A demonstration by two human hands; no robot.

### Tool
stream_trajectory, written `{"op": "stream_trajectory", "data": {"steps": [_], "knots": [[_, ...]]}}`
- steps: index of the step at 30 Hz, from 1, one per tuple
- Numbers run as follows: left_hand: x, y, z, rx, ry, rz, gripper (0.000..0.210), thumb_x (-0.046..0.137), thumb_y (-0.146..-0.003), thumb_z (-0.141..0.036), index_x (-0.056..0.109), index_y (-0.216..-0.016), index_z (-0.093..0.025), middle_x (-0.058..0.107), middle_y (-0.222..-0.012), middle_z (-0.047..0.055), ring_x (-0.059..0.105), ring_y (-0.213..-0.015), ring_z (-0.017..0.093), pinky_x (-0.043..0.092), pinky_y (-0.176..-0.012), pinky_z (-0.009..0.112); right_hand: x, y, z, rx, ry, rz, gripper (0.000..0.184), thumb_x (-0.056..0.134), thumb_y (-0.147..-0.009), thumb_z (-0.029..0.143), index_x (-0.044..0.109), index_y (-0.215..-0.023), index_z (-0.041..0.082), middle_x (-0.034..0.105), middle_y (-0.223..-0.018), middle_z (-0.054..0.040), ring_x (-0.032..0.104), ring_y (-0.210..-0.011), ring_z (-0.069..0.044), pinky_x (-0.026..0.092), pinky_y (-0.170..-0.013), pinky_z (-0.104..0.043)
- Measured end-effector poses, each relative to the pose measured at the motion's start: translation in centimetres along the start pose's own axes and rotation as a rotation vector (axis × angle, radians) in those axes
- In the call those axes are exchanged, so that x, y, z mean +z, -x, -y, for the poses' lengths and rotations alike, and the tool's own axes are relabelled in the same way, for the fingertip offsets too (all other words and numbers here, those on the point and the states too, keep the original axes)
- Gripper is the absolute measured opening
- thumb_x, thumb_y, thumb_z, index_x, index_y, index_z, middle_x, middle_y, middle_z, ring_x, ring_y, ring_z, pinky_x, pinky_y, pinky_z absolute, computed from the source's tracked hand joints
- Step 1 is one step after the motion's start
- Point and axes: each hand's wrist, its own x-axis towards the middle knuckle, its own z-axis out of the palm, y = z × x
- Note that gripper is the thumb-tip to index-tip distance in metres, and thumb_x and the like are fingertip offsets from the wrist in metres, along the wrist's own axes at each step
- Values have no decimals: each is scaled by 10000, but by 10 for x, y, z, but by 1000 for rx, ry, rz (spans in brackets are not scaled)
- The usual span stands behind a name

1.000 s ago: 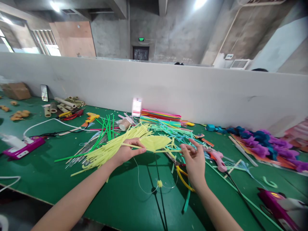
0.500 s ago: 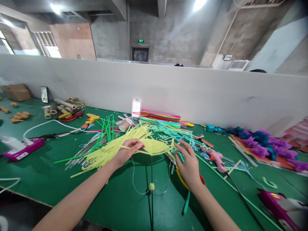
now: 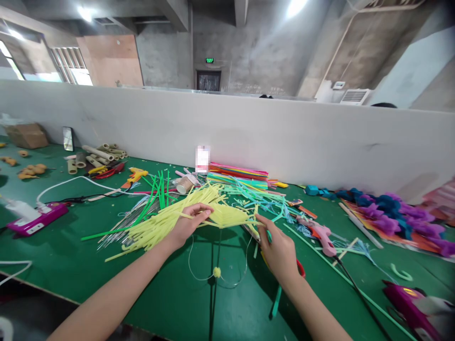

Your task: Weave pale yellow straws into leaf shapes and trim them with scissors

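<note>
A yellow wing-like piece made of pipe cleaners (image 3: 227, 215) is stretched between my hands. My left hand (image 3: 190, 225) pinches its left end, with a short yellow stem poking out past the fingers. At the right tip, thumb and fingers of my right hand (image 3: 279, 248) close on the piece. Below it a thin dark rod runs down, and a small yellow pompom (image 3: 216, 272) hangs there on a loop of clear thread. Scissors with red and yellow handles (image 3: 301, 269) lie partly hidden under my right hand. A pile of yellow pipe cleaners (image 3: 149, 229) lies beside my left hand.
Green and coloured pipe cleaners (image 3: 238, 175) lie behind the hands. A pink glue gun (image 3: 323, 237) is to the right, a yellow glue gun (image 3: 136, 175) to the left. Purple power strips (image 3: 37, 220) flank the table. A white partition (image 3: 284, 137) bounds the back.
My right hand's fingers, spread beside the yellow piece before, have closed on its right tip. The pompom and thread loop have swung slightly left.
</note>
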Motion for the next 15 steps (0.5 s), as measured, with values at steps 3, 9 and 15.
{"op": "stream_trajectory", "data": {"steps": [3,9,15], "knots": [[1,1,1,-23,5,6,255,642,-782,-375,675,-914,-159,679,-952,57,642,-815,178,504,-764,277,1,1,9,-84,-118,66,384,370,-954,208,484,-1321,201,579,-1311,-91,522,-1231,-226,466,-985,-402],[4,3,0,-76,14,9,271,637,-786,-382,673,-935,-158,679,-967,62,646,-803,173,510,-753,274,9,5,19,-48,-234,161,472,343,-966,223,324,-1438,221,422,-1452,-87,328,-1373,-221,361,-1089,-480],[4,3,3,-40,17,9,277,638,-788,-388,678,-934,-156,680,-967,65,649,-770,167,518,-738,279,14,8,21,-42,-266,209,486,354,-971,252,299,-1454,242,389,-1476,-68,286,-1391,-230,329,-1103,-505]]}}
